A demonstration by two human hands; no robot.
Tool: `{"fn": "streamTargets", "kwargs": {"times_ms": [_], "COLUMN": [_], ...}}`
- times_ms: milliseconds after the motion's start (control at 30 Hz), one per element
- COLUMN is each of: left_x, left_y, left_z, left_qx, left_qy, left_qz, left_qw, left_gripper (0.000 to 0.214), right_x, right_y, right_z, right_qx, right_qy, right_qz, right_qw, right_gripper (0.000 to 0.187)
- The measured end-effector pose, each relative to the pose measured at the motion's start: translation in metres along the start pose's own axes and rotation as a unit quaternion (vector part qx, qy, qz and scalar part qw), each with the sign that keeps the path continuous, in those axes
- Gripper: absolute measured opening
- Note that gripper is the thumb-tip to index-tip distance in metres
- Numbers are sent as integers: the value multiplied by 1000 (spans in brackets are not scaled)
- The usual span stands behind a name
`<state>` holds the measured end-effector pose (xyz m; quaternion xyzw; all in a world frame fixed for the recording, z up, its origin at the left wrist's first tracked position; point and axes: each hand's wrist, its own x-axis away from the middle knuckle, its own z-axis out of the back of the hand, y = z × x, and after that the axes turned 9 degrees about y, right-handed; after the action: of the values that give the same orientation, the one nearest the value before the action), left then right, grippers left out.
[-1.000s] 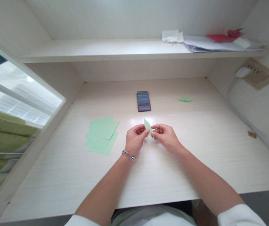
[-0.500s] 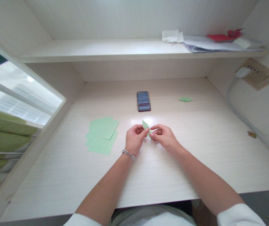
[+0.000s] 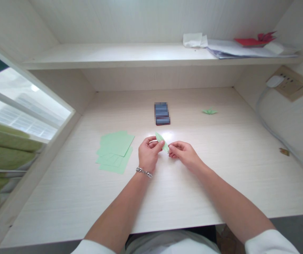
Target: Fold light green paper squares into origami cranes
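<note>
A narrow, pointed piece of folded green paper is pinched between the thumb and fingers of my left hand, tilted with its upper tip to the left. My right hand has its thumb and fingertips closed at the paper's lower right end; the fingers partly cover that end. On the desk to the left lies a loose stack of green paper sheets. A finished-looking green paper crane sits at the back right.
Beyond my hands a phone lies on the desk. A shelf above holds papers and a red folded paper. From the wall socket a cable runs down the right side.
My left hand has shifted slightly left with the folded paper, which now leans more to the left. The right fingers have moved toward its lower end.
</note>
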<state>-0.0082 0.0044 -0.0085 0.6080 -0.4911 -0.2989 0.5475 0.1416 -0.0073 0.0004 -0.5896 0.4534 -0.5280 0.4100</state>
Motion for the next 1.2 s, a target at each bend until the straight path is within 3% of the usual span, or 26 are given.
{"fn": "streamTargets", "kwargs": {"times_ms": [300, 567, 867, 1067, 1200], "left_x": [7, 7, -3, 10, 18], "left_y": [0, -2, 6, 4, 4], "left_z": [-4, -3, 3, -1, -5], "left_qx": [-23, 3, 36, -44, -62], "left_qy": [-3, -3, 14, -93, -145], "left_qz": [-9, -10, -19, -2, 10], "left_qw": [1000, 1000, 999, 995, 987], "left_gripper": [52, 53, 52, 52, 45], "right_x": [2, 5, 5, -2, -5], "right_y": [1, -3, 0, -4, -2], "right_z": [0, -1, 6, 10, 11], "right_qx": [74, 110, 137, 46, 24], "right_qy": [-31, -32, -106, 3, 32], "right_qz": [-13, 3, 7, 41, 57], "right_qw": [997, 993, 985, 998, 998], "right_gripper": [29, 20, 19, 29, 27]}}
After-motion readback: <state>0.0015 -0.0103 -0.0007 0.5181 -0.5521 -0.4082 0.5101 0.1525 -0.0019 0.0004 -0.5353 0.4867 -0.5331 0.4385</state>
